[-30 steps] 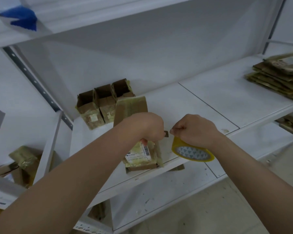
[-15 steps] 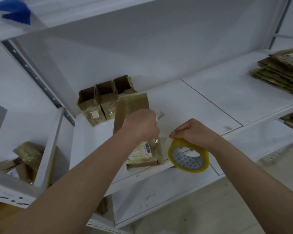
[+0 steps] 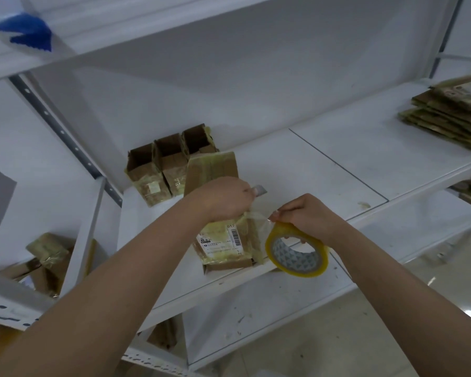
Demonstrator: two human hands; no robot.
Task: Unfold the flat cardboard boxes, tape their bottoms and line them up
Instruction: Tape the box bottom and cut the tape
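On the white metal shelf board (image 3: 324, 170), near its front edge, a brown cardboard box wrapped in old yellowish tape with a white barcode label (image 3: 223, 235) lies with one end toward the camera, and the left hand (image 3: 220, 198) rests over its middle with fingers curled around a small grey blade-like tool (image 3: 259, 190) that sticks out past the knuckles toward the right. Just right of that box, the right hand (image 3: 307, 216) curls its fingers through and over the yellow roll of clear packing tape (image 3: 297, 251), which hangs at the shelf's front edge; a short stretch of clear tape (image 3: 256, 217) runs from the roll to the box's right side. Behind the box, against the back wall, three opened brown cardboard boxes (image 3: 169, 164) stand side by side in a row, touching one another, open ends up. Far to the right on the same shelf, well apart from the box, sits a stack of flattened brown cardboard boxes (image 3: 452, 112)
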